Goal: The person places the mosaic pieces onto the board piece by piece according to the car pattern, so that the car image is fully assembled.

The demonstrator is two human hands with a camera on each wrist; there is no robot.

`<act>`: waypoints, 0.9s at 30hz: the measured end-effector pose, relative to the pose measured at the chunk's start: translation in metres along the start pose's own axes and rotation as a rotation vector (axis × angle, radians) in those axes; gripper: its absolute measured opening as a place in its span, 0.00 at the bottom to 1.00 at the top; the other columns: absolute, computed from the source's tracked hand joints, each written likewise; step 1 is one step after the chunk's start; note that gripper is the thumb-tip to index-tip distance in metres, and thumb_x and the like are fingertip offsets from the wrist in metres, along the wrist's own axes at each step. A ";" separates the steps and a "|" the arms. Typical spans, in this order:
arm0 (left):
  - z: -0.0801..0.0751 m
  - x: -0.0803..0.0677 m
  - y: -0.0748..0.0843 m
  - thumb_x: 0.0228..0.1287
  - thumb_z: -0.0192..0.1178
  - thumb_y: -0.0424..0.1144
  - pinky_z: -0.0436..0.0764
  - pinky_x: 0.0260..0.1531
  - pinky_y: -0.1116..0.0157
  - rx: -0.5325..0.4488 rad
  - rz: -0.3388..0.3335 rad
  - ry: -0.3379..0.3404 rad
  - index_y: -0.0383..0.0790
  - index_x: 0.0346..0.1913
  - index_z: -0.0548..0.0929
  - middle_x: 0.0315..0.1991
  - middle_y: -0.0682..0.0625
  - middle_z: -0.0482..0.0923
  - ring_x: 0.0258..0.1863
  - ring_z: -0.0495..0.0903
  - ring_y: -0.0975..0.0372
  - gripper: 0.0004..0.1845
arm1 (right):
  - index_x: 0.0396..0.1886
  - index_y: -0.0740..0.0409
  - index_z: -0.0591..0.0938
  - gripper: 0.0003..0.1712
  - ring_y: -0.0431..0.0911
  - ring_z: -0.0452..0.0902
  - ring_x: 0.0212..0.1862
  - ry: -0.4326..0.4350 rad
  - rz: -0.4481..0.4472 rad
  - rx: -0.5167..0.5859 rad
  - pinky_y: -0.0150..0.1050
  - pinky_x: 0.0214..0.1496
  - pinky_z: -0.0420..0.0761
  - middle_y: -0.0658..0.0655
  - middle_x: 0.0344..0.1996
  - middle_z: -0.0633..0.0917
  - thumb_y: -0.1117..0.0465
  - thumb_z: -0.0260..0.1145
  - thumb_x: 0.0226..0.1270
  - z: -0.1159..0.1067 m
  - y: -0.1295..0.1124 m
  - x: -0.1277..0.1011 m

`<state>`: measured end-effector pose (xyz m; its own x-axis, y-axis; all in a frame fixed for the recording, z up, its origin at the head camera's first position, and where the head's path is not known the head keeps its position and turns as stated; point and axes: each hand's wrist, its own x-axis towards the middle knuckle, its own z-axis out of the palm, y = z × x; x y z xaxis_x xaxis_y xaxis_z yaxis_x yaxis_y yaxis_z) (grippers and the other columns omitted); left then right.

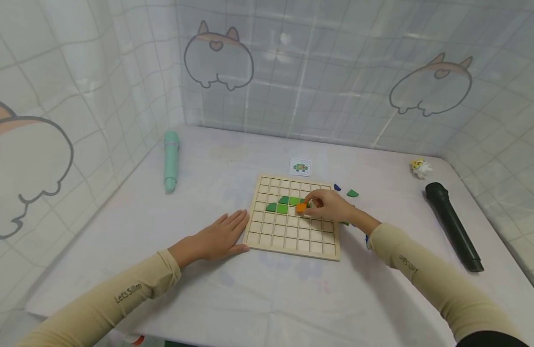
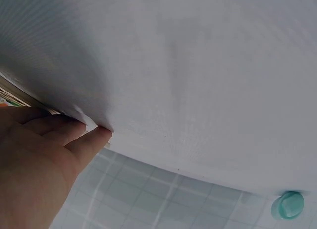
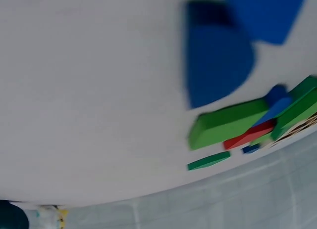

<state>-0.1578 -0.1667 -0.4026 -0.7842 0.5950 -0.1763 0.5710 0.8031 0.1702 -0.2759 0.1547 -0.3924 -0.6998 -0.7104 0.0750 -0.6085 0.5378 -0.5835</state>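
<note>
A wooden grid board [image 1: 288,232] lies on the white cloth. My left hand [image 1: 223,236] rests flat beside its left edge, fingertips touching the frame; in the left wrist view the same hand [image 2: 44,155] has its fingers extended along the board. My right hand [image 1: 329,206] is over the upper right of the grid and pinches an orange square tile [image 1: 301,207] between thumb and forefinger. Light green square tiles [image 1: 282,208] and dark green quarter-round tiles [image 1: 271,207] sit in cells left of it. The right hand partly covers another green piece.
Behind the board lies a pattern card [image 1: 300,167] with a turtle picture. Loose pieces lie right of it, including a green one [image 1: 353,193] and a blue half-round [image 3: 218,66]. A mint microphone [image 1: 171,161], a black microphone [image 1: 453,226] and a small figurine [image 1: 420,168] lie farther out.
</note>
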 end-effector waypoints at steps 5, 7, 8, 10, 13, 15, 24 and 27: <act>0.000 0.000 0.000 0.72 0.46 0.57 0.48 0.66 0.47 -0.001 0.000 0.003 0.25 0.72 0.48 0.73 0.34 0.44 0.72 0.43 0.47 0.42 | 0.42 0.62 0.82 0.16 0.41 0.65 0.25 -0.013 -0.014 -0.045 0.34 0.27 0.68 0.47 0.20 0.72 0.56 0.71 0.59 0.006 -0.003 0.007; 0.001 0.000 0.000 0.72 0.45 0.57 0.48 0.66 0.47 0.002 -0.002 0.003 0.26 0.72 0.48 0.73 0.35 0.43 0.72 0.43 0.47 0.42 | 0.42 0.62 0.82 0.16 0.40 0.64 0.24 -0.022 -0.018 -0.062 0.34 0.28 0.67 0.47 0.19 0.71 0.55 0.71 0.60 0.008 -0.006 0.009; 0.001 0.000 -0.001 0.72 0.45 0.57 0.48 0.66 0.47 0.002 -0.002 0.003 0.26 0.72 0.48 0.73 0.35 0.43 0.72 0.43 0.47 0.43 | 0.42 0.62 0.82 0.16 0.40 0.63 0.23 -0.029 -0.015 -0.067 0.34 0.28 0.66 0.47 0.18 0.70 0.55 0.71 0.60 0.008 -0.007 0.010; 0.002 0.001 -0.001 0.72 0.45 0.57 0.48 0.66 0.47 0.002 -0.003 0.004 0.26 0.72 0.48 0.73 0.35 0.43 0.72 0.43 0.47 0.43 | 0.42 0.61 0.82 0.16 0.40 0.61 0.22 -0.042 -0.003 -0.074 0.34 0.27 0.65 0.47 0.16 0.68 0.55 0.70 0.60 0.009 -0.009 0.011; 0.003 0.001 -0.002 0.72 0.45 0.58 0.48 0.66 0.47 0.003 -0.004 0.003 0.26 0.72 0.48 0.73 0.35 0.43 0.72 0.43 0.48 0.43 | 0.42 0.59 0.82 0.16 0.39 0.57 0.20 -0.058 0.024 -0.079 0.33 0.25 0.62 0.46 0.14 0.64 0.54 0.70 0.60 0.011 -0.012 0.013; 0.003 0.001 -0.002 0.72 0.45 0.58 0.48 0.66 0.47 0.003 -0.005 0.002 0.26 0.72 0.48 0.73 0.35 0.43 0.72 0.43 0.47 0.43 | 0.42 0.58 0.82 0.16 0.39 0.56 0.19 -0.065 0.041 -0.089 0.33 0.24 0.60 0.46 0.14 0.64 0.53 0.70 0.60 0.012 -0.013 0.014; 0.002 0.000 0.000 0.72 0.45 0.57 0.48 0.66 0.47 0.007 -0.006 0.000 0.26 0.72 0.48 0.73 0.35 0.43 0.72 0.43 0.47 0.43 | 0.43 0.56 0.81 0.17 0.39 0.54 0.19 -0.079 0.068 -0.108 0.34 0.24 0.59 0.47 0.15 0.64 0.51 0.70 0.60 0.013 -0.013 0.015; 0.000 0.000 0.001 0.72 0.46 0.57 0.48 0.66 0.47 0.002 -0.004 0.002 0.25 0.72 0.48 0.73 0.34 0.43 0.72 0.43 0.47 0.42 | 0.43 0.56 0.81 0.17 0.39 0.53 0.19 -0.079 0.065 -0.101 0.33 0.24 0.58 0.46 0.14 0.63 0.51 0.70 0.60 0.013 -0.012 0.015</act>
<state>-0.1569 -0.1664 -0.4029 -0.7869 0.5916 -0.1753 0.5683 0.8055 0.1677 -0.2740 0.1313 -0.3945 -0.7098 -0.7039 -0.0269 -0.5999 0.6241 -0.5007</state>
